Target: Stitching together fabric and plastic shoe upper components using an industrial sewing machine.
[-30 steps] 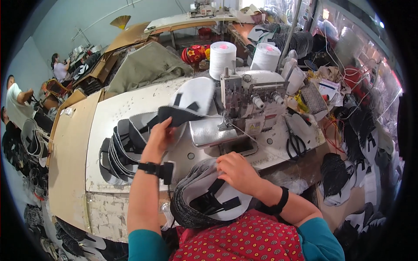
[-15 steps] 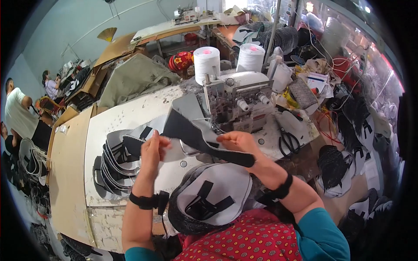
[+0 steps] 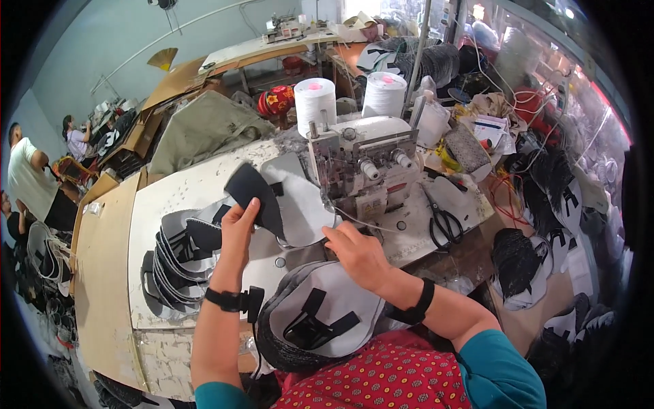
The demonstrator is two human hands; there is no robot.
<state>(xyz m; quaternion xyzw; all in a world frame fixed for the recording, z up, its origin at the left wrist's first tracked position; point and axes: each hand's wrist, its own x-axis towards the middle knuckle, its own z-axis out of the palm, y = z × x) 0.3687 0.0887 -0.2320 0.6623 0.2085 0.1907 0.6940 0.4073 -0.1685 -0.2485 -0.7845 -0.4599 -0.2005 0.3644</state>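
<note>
My left hand (image 3: 237,235) pinches the lower edge of a dark curved fabric piece (image 3: 255,194), thumb on top. This dark piece overlaps the left side of a light grey fabric piece (image 3: 300,198) lying beside the sewing machine (image 3: 368,167); whether the two are joined I cannot tell. With fingers closed, my right hand (image 3: 357,253) grips the grey piece's lower right edge, close to the machine's sewing area. A stack of grey-white pieces with black straps (image 3: 323,307) rests in front of me. Left of my left hand stand several nested grey and black pieces (image 3: 178,255).
Two white thread cones (image 3: 315,105) stand behind the machine. Black-handled scissors (image 3: 444,221) lie on the table (image 3: 170,198) to its right. More cut pieces (image 3: 521,266) are heaped at the far right. People (image 3: 34,174) are at the far left.
The dark piece, stretched between my hands before, now lies to the left over the grey piece. My left hand has closed on it; my right hand has moved down to the grey piece's edge.
</note>
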